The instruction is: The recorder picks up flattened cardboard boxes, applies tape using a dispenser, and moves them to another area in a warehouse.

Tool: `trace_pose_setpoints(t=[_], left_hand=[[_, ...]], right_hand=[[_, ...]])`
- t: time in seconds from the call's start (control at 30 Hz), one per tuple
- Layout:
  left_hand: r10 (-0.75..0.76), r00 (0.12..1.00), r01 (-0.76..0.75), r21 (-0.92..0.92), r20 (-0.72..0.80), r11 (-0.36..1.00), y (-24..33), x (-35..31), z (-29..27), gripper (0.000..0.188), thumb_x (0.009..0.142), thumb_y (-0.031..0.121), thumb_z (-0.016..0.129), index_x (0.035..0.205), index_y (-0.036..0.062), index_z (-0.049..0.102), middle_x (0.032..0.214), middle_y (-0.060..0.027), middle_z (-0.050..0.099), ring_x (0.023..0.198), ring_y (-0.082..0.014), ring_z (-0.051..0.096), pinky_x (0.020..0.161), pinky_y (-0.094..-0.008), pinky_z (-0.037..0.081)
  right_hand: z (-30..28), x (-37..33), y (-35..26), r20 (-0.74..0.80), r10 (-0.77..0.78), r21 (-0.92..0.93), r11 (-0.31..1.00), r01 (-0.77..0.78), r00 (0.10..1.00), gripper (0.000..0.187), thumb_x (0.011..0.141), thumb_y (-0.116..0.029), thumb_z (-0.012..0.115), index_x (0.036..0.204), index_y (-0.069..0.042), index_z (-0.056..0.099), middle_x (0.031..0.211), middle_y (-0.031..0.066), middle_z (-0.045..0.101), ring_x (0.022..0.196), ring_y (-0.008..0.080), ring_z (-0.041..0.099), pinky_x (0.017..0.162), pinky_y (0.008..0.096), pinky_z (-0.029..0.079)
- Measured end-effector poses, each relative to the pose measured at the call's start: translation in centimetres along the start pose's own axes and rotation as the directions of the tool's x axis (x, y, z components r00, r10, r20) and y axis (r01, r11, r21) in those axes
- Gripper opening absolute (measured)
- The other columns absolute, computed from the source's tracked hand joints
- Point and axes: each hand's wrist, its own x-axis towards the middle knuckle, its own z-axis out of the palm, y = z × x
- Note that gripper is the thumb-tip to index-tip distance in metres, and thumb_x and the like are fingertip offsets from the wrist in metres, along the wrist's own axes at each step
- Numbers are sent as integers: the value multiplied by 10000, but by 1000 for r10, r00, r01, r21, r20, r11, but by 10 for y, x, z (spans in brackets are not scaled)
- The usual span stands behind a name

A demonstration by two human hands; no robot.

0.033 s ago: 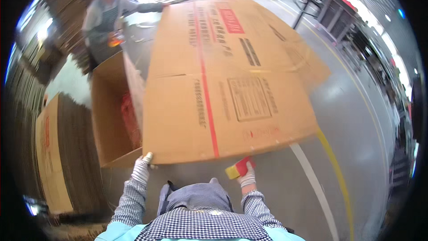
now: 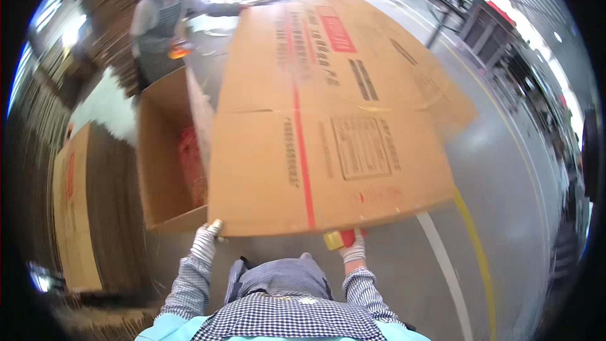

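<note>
A large flattened cardboard carton (image 2: 328,113) with a red stripe and printed panels spreads out ahead of me. My left hand (image 2: 205,241), in a striped glove, is closed on its near left corner. Just below the near edge, my right hand (image 2: 353,251) is closed round a red-and-yellow block-like thing (image 2: 334,240), whose exact kind I cannot make out. Whether that hand also touches the cardboard is unclear. At the far left end, a co-worker (image 2: 161,25) in an apron reaches one arm to the carton's edge.
Left of the carton stands an open cardboard box (image 2: 165,151) with reddish material inside. Stacks of flat cardboard (image 2: 79,215) line the left side. Yellow (image 2: 473,240) and white (image 2: 442,259) lines mark the grey floor at right, with grey equipment (image 2: 486,31) beyond.
The view has shifted slightly, so the carton and boxes sit a little further right. My right hand with the red-and-yellow thing is closer to the carton's near edge. My left hand keeps its grip.
</note>
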Motion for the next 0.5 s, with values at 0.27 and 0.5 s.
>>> trace_pose_setpoints(t=[0.27,0.5], left_hand=[[536,720,-490,870,441,-57,-50,-118,73,665,782,311,713,1371,90,497,1455,-174,450,1355,-354,409,1155,-534,253],[617,512,-708,701,598,-92,18,-271,121,862,779,591,655,1461,117,428,1551,-143,358,1439,-375,307,1183,-564,171]], right_hand=[[89,-91,-98,412,20,-214,974,76,911,674,916,-577,550,1416,-134,466,1422,99,508,1293,297,483,1091,520,403],[201,-272,-188,383,-35,-234,963,133,923,624,969,-464,517,1429,-54,421,1439,115,484,1310,290,463,1100,458,398]])
